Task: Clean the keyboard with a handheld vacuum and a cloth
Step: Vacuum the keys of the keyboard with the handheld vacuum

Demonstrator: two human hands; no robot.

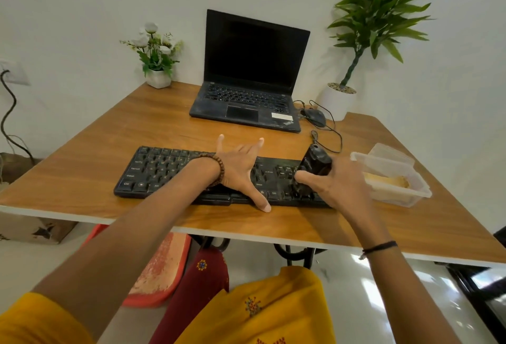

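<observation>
Pinning the keyboard [164, 168] steady with splayed, empty left hand [235, 168], gripping handheld vacuum [315, 163] at its right end with right hand [339, 184].

A plain white wall [82, 1] stands behind a wooden table [109, 124] with a pale edge and black metal legs [289, 255]. The floor [353, 300] is glossy and pale (bright patches of light reflect on it). A socket [13, 71] sits on the wall at left.
</observation>
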